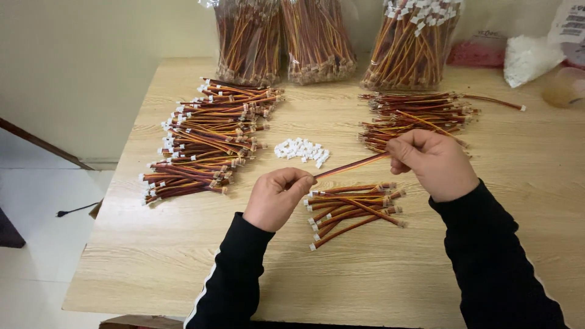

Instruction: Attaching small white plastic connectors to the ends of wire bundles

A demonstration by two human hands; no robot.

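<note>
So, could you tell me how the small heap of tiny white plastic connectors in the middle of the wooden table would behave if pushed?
The heap of tiny white plastic connectors lies loose, so a push would probably scatter it rather than slide it whole. The pieces look blocky, so they likely skid, not roll, on the smooth wooden table. They seem very light.
</note>
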